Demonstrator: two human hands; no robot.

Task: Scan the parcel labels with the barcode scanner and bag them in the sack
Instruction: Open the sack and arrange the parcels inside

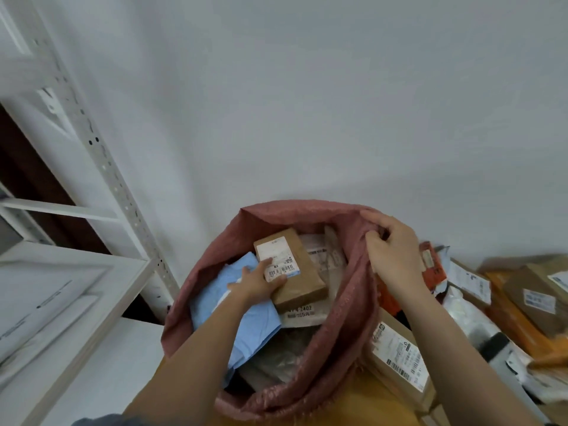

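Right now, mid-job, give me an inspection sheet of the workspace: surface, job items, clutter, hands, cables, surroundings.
Surface: hidden under the sack and parcels.
Job's things: pink woven sack stands open; brown cardboard parcel, label up, lies on top inside, beside a blue poly mailer and grey mailers. Scanner: nothing seen.
Clutter: unbagged parcels piled right of the sack, including a labelled carton against it.
Hands: left hand grips the brown parcel's near edge; right hand pinches the sack rim, holding it open.
Cables: nothing seen.
Surroundings: white metal shelving on the left, plain white wall behind.
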